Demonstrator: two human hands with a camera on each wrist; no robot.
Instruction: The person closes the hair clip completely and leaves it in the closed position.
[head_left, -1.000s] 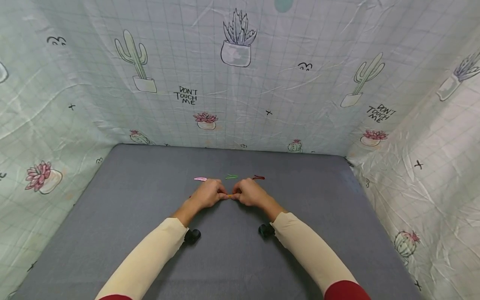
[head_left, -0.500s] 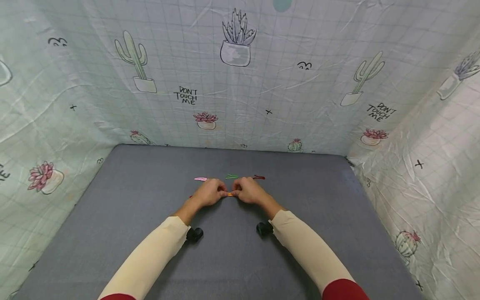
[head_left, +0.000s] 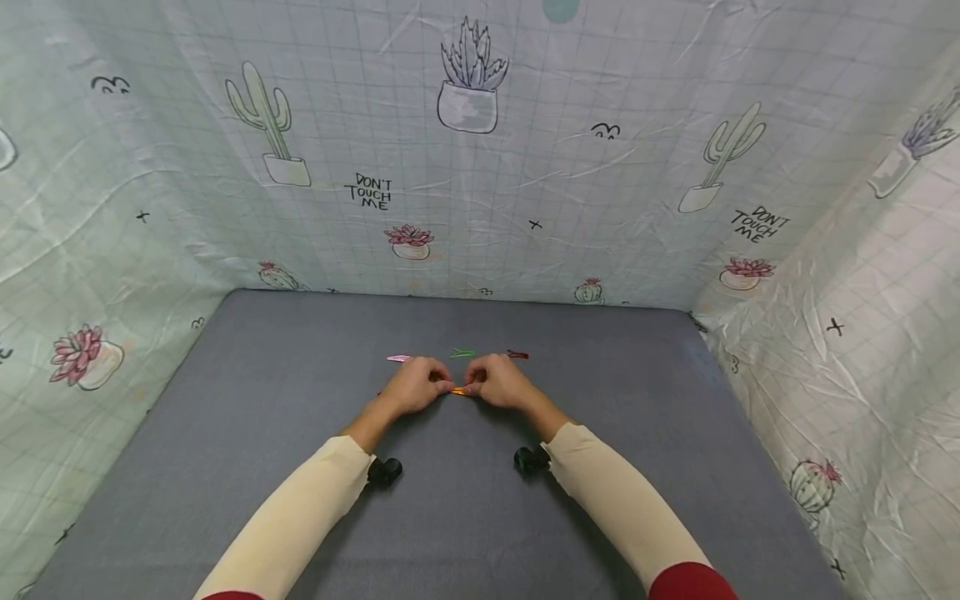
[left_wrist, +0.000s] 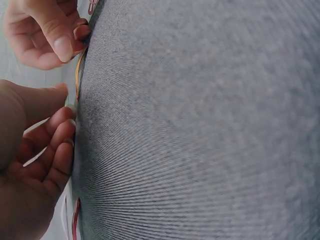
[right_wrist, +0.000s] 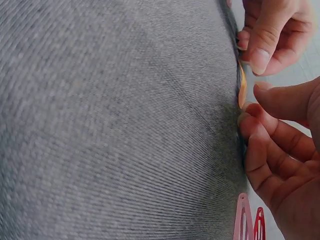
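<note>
A yellow-orange hair clip (head_left: 458, 391) lies near the cloth surface between both hands. My left hand (head_left: 415, 385) pinches around its left end with curled thumb and fingers. On the opposite end, my right hand (head_left: 498, 382) does likewise, thumb and index close to the clip. In the left wrist view, the slim clip (left_wrist: 79, 75) bows slightly between the two hands. Fingertips partly cover its ends, and small gaps show between thumb and index, so the exact contact is hard to tell. The right wrist view shows the clip (right_wrist: 243, 86) beside the right fingertips.
Behind the hands lie a pink clip (head_left: 398, 358), a spread green clip (head_left: 462, 353) and a dark red clip (head_left: 517, 354). The right wrist view also has a pink clip (right_wrist: 242, 215) and a red clip (right_wrist: 259, 225). A grey cloth (head_left: 480, 517) covers the table; patterned curtains surround it.
Slightly more of the yellow-orange clip shows between the fingertips than before. Both hands stay nearly in place, with only small finger shifts. The other clips have not moved.
</note>
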